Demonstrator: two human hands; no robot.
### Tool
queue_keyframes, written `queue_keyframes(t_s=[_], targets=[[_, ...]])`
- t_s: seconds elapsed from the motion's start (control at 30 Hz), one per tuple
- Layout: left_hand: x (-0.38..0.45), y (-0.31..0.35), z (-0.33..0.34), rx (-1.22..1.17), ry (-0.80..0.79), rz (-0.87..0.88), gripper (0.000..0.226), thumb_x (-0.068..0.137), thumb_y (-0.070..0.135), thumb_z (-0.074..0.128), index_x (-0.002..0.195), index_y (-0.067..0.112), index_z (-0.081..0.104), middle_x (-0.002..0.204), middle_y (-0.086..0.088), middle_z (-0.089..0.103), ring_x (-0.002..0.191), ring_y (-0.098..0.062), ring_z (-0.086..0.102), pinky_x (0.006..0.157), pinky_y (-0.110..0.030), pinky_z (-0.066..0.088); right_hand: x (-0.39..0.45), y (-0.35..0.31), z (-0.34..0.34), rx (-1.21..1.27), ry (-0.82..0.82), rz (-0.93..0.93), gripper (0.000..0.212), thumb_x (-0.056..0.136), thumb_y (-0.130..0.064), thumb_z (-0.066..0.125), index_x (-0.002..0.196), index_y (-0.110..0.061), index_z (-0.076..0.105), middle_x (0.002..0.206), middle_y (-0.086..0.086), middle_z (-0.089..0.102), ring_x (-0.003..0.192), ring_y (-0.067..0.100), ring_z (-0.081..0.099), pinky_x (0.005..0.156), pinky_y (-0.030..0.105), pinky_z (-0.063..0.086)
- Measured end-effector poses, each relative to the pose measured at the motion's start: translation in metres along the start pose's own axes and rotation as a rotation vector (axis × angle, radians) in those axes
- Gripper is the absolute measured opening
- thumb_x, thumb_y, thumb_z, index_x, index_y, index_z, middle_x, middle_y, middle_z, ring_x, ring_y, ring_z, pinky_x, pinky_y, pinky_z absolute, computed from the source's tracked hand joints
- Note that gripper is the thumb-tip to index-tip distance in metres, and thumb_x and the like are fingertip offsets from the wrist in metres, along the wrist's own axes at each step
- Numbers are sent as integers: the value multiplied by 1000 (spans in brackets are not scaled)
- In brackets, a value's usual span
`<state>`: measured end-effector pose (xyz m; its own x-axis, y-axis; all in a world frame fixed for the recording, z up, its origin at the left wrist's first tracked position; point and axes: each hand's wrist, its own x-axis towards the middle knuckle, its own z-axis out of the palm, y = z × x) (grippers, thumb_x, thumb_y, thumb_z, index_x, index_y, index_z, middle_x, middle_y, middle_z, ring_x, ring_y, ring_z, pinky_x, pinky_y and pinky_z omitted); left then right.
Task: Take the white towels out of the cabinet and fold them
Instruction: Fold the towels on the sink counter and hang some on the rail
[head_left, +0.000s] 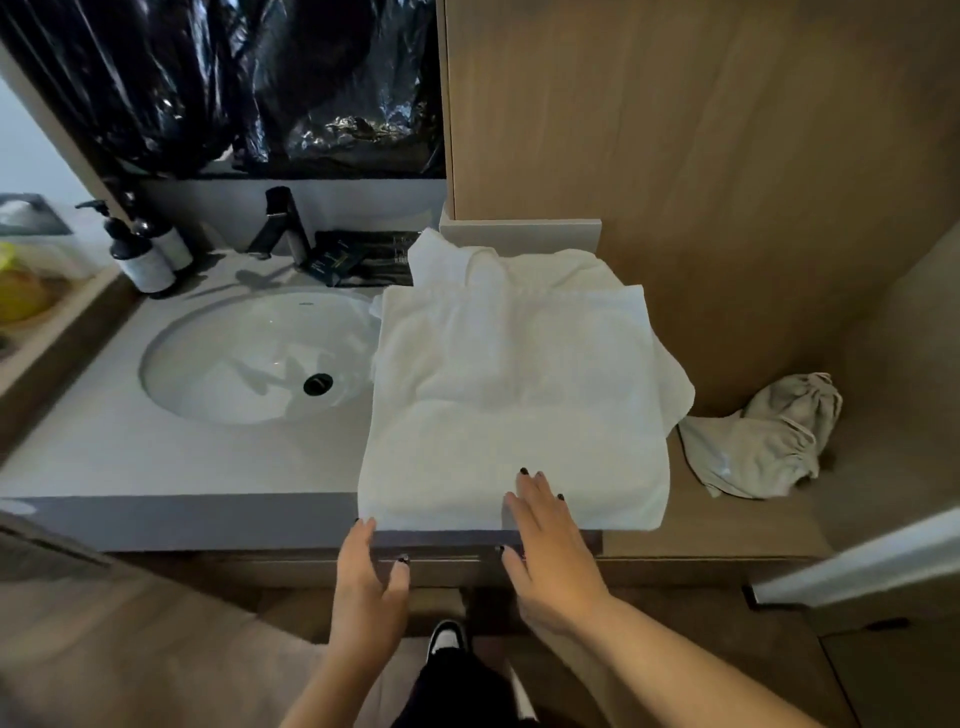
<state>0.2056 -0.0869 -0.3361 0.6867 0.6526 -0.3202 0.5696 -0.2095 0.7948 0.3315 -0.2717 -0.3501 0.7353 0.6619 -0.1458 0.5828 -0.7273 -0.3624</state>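
Saw a folded white towel (511, 415) spread flat on the grey counter (171, 467), just right of the sink basin (249, 358), near edge lined up with the counter's front lip; looked like a second white towel (524, 265) bunched underneath it toward the back, poking out at the rear and off the right side. Right hand (545, 551) laid palm down with fingers straight and spread a bit, fingertips resting on the towel's near edge, gripping nothing. Left hand (366, 577) hung relaxed and spread too, fingertips right at the towel's front-left corner by the counter lip, holding nothing, couldn't tell if actually touching. Spotted 2 dark pump bottles (148, 254) at the back left, a black faucet (283, 223) behind the basin, and a dark tray (363, 257) beside it. Crumpled greyish cloth (763, 441) sat well apart on the lower wooden shelf (737, 525) to the right. Black plastic sheeting (223, 83) covered the wall above the sink
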Motion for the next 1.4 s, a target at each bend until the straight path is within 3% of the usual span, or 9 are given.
queue_keyframes(t_s=[0.23,0.5,0.6,0.67,0.8,0.9,1.03,1.23,1.4], targets=[[34,14,-12,-320,79,-313,58,92,8,66,143,11,37,146,-12,45,135,-31,45,113,-47,38,-38,-28,-3,-2,-64,17,65,99,-39,37,157,-28,9,161,-10,-24,143,9,-32,114,31,-16],[60,2,-13,-104,1,-272,23,87,21,74,98,11,57,95,-6,65,88,-24,61,83,-38,51,-47,-57,0,101,7,144,58,102,-34,38,155,-24,20,163,-6,-19,144,13,-32,119,28,-6],[54,-4,-22,-41,-25,-101,41,81,24,79,59,6,50,66,-8,58,67,-23,55,62,-31,44,-41,-76,20,113,22,218,55,102,-36,37,154,-26,21,163,-6,-19,144,15,-32,120,31,-1],[51,-5,-31,-108,-145,-65,41,82,24,78,60,9,47,68,-9,53,68,-22,53,61,-31,40,-36,-96,35,196,33,308,56,102,-37,39,153,-26,20,163,-6,-19,146,15,-28,120,32,3],[45,4,-43,-358,-338,-176,17,86,19,74,89,8,61,84,-19,65,84,-29,67,78,-41,54,-27,-138,48,843,281,763,82,94,-37,62,154,-16,10,161,2,2,149,21,8,121,31,17],[37,17,-46,-492,-316,-218,12,86,10,73,87,2,63,86,-17,74,84,-26,74,76,-40,62,-14,-149,42,1369,454,1153,95,82,-47,74,153,-18,18,155,5,23,138,27,35,110,41,34],[34,27,-45,-592,-254,-341,8,86,7,71,81,3,66,74,-5,76,66,-13,74,57,-26,59,-9,-139,37,2288,317,1056,64,83,-53,66,132,-17,46,126,18,60,125,36,52,109,46,37],[30,30,-50,-773,-245,-482,7,86,6,71,90,3,66,74,-8,72,61,-13,65,56,-23,51,4,-137,30,2529,433,752,40,90,-23,68,127,-9,58,120,19,68,108,36,67,97,50,52],[33,30,-65,-689,-207,-403,7,90,8,68,88,4,62,83,-10,61,69,-15,50,65,-27,42,17,-115,26,2493,604,829,37,91,-7,65,127,-13,60,117,13,71,106,30,69,91,45,55]])
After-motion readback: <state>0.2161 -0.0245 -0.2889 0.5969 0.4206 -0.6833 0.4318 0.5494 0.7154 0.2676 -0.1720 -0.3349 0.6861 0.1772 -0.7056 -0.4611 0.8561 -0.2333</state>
